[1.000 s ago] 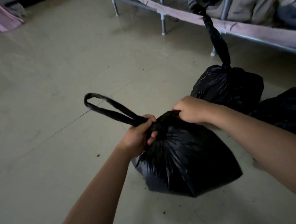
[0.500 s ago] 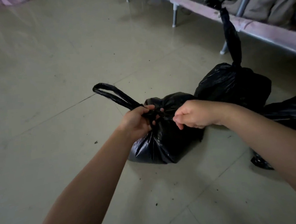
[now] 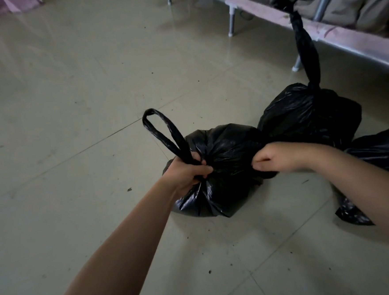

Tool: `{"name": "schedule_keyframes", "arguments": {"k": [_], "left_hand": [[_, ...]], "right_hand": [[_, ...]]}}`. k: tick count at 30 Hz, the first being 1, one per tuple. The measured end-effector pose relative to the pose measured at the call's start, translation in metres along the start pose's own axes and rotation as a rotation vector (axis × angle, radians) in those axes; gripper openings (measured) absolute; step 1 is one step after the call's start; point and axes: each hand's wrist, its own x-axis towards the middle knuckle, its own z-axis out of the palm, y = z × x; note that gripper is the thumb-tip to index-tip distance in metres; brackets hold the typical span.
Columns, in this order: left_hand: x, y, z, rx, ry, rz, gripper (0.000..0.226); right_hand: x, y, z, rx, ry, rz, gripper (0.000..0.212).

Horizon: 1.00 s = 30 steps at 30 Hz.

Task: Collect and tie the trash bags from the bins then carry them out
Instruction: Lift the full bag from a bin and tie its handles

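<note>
Both your bare forearms reach forward and down from the lower edge of the view, the left from bottom left, the right from the right side. Your left hand is curled into a tight fist, back of the hand up and toward you, with its fingers wrapped round a twisted strand of the black trash bag; the strand's loop stands up out of the top of the fist. Your right hand is also clenched, knuckles pointing left toward the other fist, pinching bunched plastic on the bag's right side. The two fists sit apart at about the same height, wrists straight, elbows out of view.
</note>
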Motion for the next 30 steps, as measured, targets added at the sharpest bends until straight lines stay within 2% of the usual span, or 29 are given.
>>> {"name": "schedule_keyframes", "arguments": {"k": [3,4,5,8,11,13,15,17,19,21,23,25,26,27,28,30], "left_hand": [[-0.003,0.000,0.004,0.118,-0.083,0.044,0.052],[-0.005,0.001,0.006,0.162,-0.122,0.069,0.053],[-0.006,0.001,0.008,0.217,-0.156,0.093,0.054],[-0.010,0.006,0.010,0.396,-0.219,0.115,0.054],[-0.016,0.009,0.007,0.472,-0.206,0.172,0.054],[-0.015,0.009,0.004,0.467,-0.061,0.233,0.052],[-0.008,0.006,0.003,0.477,0.158,0.277,0.049],[-0.001,0.001,0.003,0.593,0.368,0.288,0.044],[0.003,-0.002,0.005,0.721,0.501,0.333,0.032],[0.005,-0.005,0.004,0.834,0.564,0.373,0.010],[0.007,-0.010,0.004,0.971,0.559,0.315,0.025],[0.007,-0.010,0.004,1.047,0.537,0.241,0.027],[0.006,-0.009,0.002,0.993,0.517,0.210,0.027],[0.005,-0.007,0.000,0.822,0.481,0.190,0.024],[0.002,-0.004,-0.001,0.566,0.405,0.150,0.021],[-0.004,0.000,-0.004,0.062,0.227,0.068,0.032]], "right_hand": [[0.000,-0.012,-0.014,-0.032,0.389,-0.135,0.018],[0.001,-0.019,-0.015,-0.028,0.508,-0.198,0.022],[0.003,-0.025,-0.014,-0.036,0.559,-0.246,0.028],[0.013,-0.036,0.001,-0.050,0.458,-0.295,0.049],[0.016,-0.034,0.013,-0.022,0.369,-0.276,0.047],[0.018,-0.034,0.019,0.031,0.370,-0.250,0.040],[0.024,-0.035,0.026,0.043,0.369,-0.238,0.032],[0.029,-0.039,0.035,0.037,0.379,-0.222,0.024],[0.030,-0.043,0.042,0.015,0.385,-0.226,0.020],[0.031,-0.045,0.049,-0.020,0.370,-0.258,0.014],[0.032,-0.046,0.052,-0.048,0.367,-0.267,0.013],[0.032,-0.045,0.052,-0.070,0.377,-0.263,0.014],[0.032,-0.043,0.052,-0.084,0.373,-0.260,0.015],[0.032,-0.041,0.052,-0.103,0.365,-0.252,0.015],[0.032,-0.039,0.051,-0.121,0.365,-0.239,0.016],[0.031,-0.035,0.051,-0.140,0.385,-0.219,0.016]]}}
